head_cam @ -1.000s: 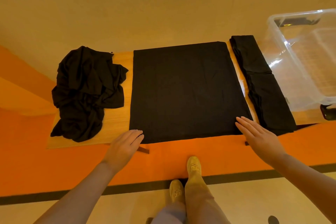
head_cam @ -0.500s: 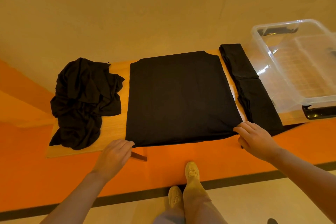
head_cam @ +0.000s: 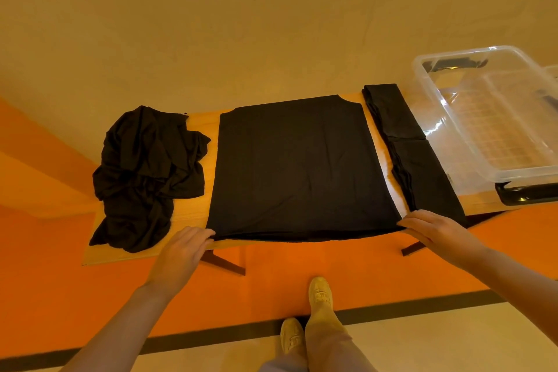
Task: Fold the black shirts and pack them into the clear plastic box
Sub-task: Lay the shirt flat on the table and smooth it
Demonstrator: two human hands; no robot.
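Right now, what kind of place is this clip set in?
Probably an indoor room set up for a folding task, not clearly a home: a low wooden table against a plain beige wall, an orange floor with a dark stripe, and a clear plastic box.

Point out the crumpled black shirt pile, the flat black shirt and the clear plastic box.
crumpled black shirt pile [head_cam: 145, 172], head view, middle of heap
flat black shirt [head_cam: 299, 169], head view, centre of cloth
clear plastic box [head_cam: 422, 69], head view, far left rim
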